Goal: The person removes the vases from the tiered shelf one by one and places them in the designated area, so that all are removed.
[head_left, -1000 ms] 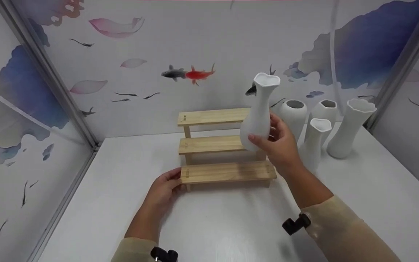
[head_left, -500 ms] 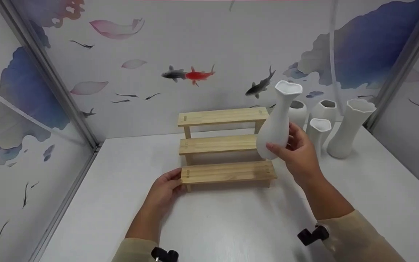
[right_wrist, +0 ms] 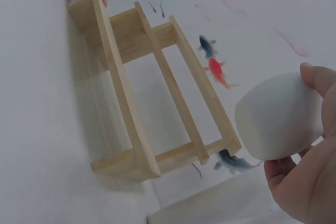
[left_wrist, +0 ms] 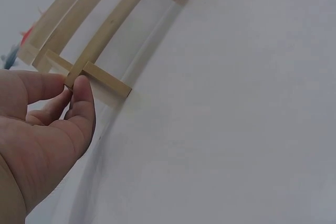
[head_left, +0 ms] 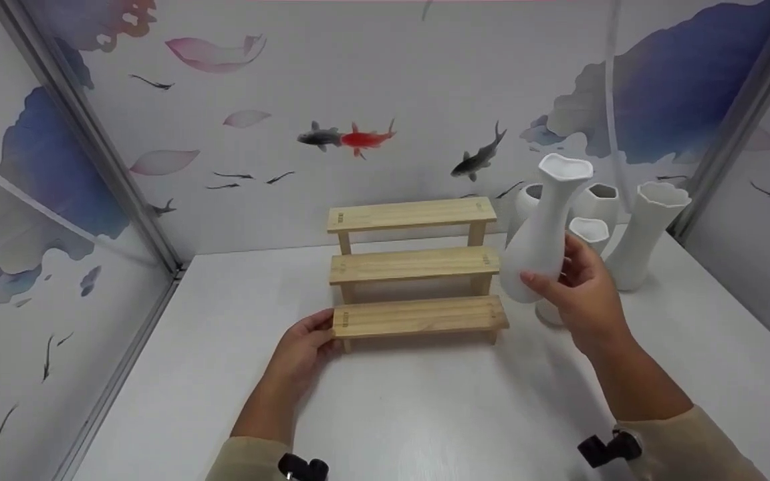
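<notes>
My right hand [head_left: 589, 297] grips the lower body of a white vase [head_left: 542, 234] with a wavy rim and narrow neck, tilted a little and held up off the table. In the right wrist view the base of the white vase [right_wrist: 278, 116] faces the camera, between thumb and fingers. A three-tier wooden stand [head_left: 418, 315] stands left of the vase. My left hand [head_left: 301, 351] pinches the left end of its lowest shelf; in the left wrist view thumb and fingertips close on the end of the wooden stand [left_wrist: 107, 30].
Behind the held vase are several white vases: a tall one with a scalloped rim [head_left: 646, 234], a small wavy-rimmed one [head_left: 589, 230] partly hidden, and two wider ones at the back. The white table [head_left: 412, 407] meets a wall panel [head_left: 244, 200] painted with fish and petals.
My right hand has carried the vase rightward and slightly down, from in front of the stand to in front of the other vases. The left hand and the stand stay put.
</notes>
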A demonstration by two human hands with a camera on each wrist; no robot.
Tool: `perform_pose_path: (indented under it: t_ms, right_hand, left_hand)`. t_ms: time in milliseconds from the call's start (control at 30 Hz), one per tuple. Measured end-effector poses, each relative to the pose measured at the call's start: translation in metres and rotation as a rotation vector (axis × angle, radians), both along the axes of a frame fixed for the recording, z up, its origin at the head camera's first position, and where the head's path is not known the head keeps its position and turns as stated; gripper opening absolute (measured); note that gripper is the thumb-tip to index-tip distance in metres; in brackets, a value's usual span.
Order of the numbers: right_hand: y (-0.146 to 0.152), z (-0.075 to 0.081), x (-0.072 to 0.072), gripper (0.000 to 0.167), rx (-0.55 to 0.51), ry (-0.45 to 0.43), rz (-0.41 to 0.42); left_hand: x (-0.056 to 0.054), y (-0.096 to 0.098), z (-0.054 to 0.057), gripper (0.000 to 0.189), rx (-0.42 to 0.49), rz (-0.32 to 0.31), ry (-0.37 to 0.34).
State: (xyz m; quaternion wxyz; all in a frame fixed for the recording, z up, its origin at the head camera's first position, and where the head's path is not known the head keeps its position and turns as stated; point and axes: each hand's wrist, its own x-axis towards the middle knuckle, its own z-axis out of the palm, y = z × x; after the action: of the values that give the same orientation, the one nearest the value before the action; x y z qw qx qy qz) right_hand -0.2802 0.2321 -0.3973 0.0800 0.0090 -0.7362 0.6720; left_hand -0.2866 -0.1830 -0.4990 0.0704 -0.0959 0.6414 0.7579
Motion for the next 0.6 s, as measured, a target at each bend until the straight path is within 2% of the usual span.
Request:
perform_pose_path:
  t_ms: [200, 600]
  right_hand:
    - [0.015, -0.002, 0.005, 0.094, -0.033, -0.001, -0.013]
    - [0.044, -0.007, 0.010, 0.097, -0.112, 0.033, -0.053]
  left_hand:
    - [-0.001, -0.001, -0.002, 0.051, 0.000, -0.002, 0.010]
    - [-0.005, -0.002, -0.003, 0.048, 0.000, 0.010, -0.027]
